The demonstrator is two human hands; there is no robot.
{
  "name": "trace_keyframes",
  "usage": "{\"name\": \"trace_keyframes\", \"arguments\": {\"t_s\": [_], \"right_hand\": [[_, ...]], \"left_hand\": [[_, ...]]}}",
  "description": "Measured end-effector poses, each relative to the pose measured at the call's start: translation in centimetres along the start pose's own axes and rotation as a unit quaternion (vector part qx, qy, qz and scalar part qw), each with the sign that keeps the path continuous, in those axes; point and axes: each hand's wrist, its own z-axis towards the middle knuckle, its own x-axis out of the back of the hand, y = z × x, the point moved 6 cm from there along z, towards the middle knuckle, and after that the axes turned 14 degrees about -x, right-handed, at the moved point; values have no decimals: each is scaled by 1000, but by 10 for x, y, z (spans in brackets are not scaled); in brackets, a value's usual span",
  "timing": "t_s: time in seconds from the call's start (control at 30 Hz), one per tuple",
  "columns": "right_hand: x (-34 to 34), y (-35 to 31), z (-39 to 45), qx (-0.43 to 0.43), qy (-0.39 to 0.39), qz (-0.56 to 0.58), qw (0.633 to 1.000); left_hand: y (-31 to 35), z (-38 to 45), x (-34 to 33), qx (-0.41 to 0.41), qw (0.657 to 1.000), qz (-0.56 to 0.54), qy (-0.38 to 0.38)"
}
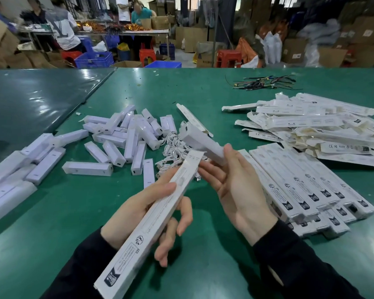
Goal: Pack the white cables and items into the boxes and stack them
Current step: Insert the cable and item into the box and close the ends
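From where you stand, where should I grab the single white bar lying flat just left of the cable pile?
Probably pinch the white bar across its long sides near the middle, coming straight down from above. It lies flat on the green table with bare table on its left side; the cable pile crowds its far right end.

- The green worktop (203,89) carries everything.
- A tangle of white cables (173,145) lies mid-worktop.
- Left of the cables: scattered white bar-shaped items (125,134).
- Right of the cables: a neat row of packed boxes (307,186).
- Beyond that row: a loose heap of flat boxes (311,126).
- Farthest back, right of the cables: dark wires (266,83).
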Motion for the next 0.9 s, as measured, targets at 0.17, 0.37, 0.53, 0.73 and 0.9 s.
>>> {"name": "trace_keyframes", "arguments": {"t_s": [0.17,0.37,0.53,0.73,0.9], "right_hand": [[0,1,-1,11,18,-67,998],[3,-2,1,-7,27,-64,998],[16,-17,6,23,73,-102,992],[17,-46,-1,184,95,-276,939],[8,-49,-4,205,49,-289,934]], "left_hand": [[5,4,-17,-11,996,-59,-68],[9,4,-16,-41,996,-70,-33],[8,2,-16,-34,994,-95,-52],[8,0,-15,-28,991,-114,-68],[6,0,-7,-10,993,-109,-51]]}}
